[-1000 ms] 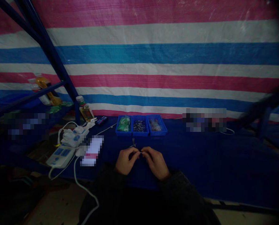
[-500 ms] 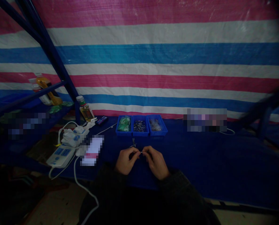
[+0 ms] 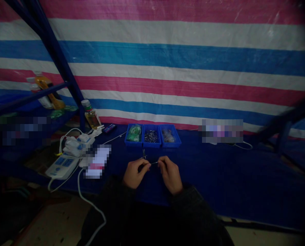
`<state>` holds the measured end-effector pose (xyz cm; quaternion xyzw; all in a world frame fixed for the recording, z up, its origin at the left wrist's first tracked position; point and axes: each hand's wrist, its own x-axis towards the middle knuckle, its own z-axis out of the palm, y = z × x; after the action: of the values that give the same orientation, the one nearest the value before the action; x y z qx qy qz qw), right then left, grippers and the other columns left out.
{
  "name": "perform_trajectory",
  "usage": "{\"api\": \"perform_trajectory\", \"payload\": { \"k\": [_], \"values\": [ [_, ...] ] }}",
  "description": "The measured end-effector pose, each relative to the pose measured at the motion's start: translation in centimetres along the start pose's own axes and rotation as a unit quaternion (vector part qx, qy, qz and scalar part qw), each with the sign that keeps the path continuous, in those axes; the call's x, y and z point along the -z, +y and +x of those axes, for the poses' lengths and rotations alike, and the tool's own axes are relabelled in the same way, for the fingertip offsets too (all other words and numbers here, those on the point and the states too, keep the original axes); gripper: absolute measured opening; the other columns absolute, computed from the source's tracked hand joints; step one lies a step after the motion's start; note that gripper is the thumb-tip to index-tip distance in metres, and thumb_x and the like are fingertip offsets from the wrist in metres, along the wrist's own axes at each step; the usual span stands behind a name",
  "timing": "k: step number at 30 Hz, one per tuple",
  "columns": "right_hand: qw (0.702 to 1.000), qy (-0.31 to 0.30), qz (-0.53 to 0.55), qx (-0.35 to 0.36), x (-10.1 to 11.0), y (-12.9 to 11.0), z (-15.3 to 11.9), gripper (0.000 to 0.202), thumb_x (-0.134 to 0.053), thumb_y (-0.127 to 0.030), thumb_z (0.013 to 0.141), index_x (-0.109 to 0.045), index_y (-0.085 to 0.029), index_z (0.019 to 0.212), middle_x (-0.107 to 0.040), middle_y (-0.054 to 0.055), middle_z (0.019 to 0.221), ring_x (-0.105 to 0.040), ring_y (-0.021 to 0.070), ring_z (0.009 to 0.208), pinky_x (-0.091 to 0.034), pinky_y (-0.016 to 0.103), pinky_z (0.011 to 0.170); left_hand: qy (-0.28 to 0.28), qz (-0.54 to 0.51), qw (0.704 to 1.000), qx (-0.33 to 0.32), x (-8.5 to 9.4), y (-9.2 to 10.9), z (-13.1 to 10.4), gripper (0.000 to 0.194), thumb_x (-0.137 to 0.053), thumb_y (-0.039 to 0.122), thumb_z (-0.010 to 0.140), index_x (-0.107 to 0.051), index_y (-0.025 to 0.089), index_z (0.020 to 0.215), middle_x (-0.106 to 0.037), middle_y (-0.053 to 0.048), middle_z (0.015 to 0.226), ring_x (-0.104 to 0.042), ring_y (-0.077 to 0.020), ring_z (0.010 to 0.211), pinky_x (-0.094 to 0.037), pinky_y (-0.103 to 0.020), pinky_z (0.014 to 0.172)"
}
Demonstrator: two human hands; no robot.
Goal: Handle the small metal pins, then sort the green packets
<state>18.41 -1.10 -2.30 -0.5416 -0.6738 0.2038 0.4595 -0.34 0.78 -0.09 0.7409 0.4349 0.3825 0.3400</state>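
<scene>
A thin metal rod [image 3: 154, 163] spans the gap between my two hands above the blue table [image 3: 206, 181]. My left hand [image 3: 136, 173] pinches its left end, and my right hand [image 3: 170, 174] pinches its right end. Just beyond my left hand, a few small thin metal pieces [image 3: 143, 153] lie on the table. Behind them stand three blue trays side by side: the left tray [image 3: 134, 144] has green bagged items, the middle tray [image 3: 151, 145] many small metal parts, and the right tray [image 3: 171, 145] clear, brownish small items.
At the left are a white power strip [image 3: 62, 168] with plugs and cables, a blurred-out phone [image 3: 98, 162], a bottle [image 3: 92, 118] and a dark blue box [image 3: 109, 128]. A pixelated object [image 3: 222, 131] lies at the back right. Blue metal frame bars [image 3: 57, 61] rise at the left.
My hands have moved slightly apart, and more of the thin rod shows between my fingertips. The whole view has shifted a little.
</scene>
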Motion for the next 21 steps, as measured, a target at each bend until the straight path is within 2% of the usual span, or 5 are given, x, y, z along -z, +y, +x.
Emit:
{"api": "perform_trajectory", "payload": {
  "k": [4,10,13,16,21],
  "values": [
    [0.999,0.041,0.003,0.007,0.6,0.0,1.4,0.017,-0.048,-0.026,0.100,-0.061,-0.022,0.090,-0.068,0.002,0.078,-0.064,0.0174,0.069,-0.046,0.026,0.064,0.013,0.007,1.000,0.001,0.1,0.1,0.0,0.021,-0.059,0.028,0.097,-0.069,0.019,0.082,-0.071,0.000,0.073,-0.066,-0.0152,0.068,-0.046,-0.024,0.068],
    [0.986,0.148,-0.031,0.077,1.3,-0.7,7.8,0.016,-0.056,-0.028,0.098,-0.070,-0.021,0.099,-0.074,0.006,0.094,-0.068,0.0206,0.081,-0.052,0.032,0.078,0.044,0.008,0.999,0.005,0.5,0.2,0.1,0.022,-0.059,0.031,0.097,-0.070,0.019,0.081,-0.072,-0.001,0.074,-0.068,-0.0163,0.070,-0.048,-0.025,0.068],
    [0.988,0.126,-0.057,0.069,0.6,-0.2,9.5,0.025,-0.058,-0.030,0.098,-0.069,-0.022,0.119,-0.074,0.007,0.098,-0.068,0.0214,0.080,-0.053,0.033,0.077,0.095,0.001,0.995,0.024,0.7,-0.1,0.1,0.021,-0.060,0.033,0.096,-0.070,0.019,0.084,-0.071,-0.001,0.072,-0.069,-0.0170,0.070,-0.049,-0.025,0.069],
    [0.989,0.104,-0.081,0.066,-0.8,0.8,8.3,0.024,-0.054,-0.029,0.101,-0.072,-0.021,0.115,-0.072,0.009,0.100,-0.068,0.0224,0.088,-0.053,0.034,0.083,0.131,-0.009,0.991,0.037,0.9,-0.3,0.0,0.021,-0.059,0.034,0.097,-0.069,0.018,0.086,-0.070,-0.001,0.071,-0.068,-0.0169,0.070,-0.050,-0.025,0.070],
    [0.987,-0.051,-0.102,0.109,-2.7,1.8,5.5,0.020,-0.056,-0.022,0.099,-0.073,-0.026,0.110,-0.071,0.005,0.101,-0.069,0.0182,0.089,-0.052,0.027,0.081,0.135,-0.012,0.990,0.030,0.8,-0.5,-0.1,0.022,-0.059,0.035,0.097,-0.070,0.018,0.087,-0.071,-0.001,0.072,-0.069,-0.0168,0.070,-0.052,-0.025,0.071]
  ]
}}
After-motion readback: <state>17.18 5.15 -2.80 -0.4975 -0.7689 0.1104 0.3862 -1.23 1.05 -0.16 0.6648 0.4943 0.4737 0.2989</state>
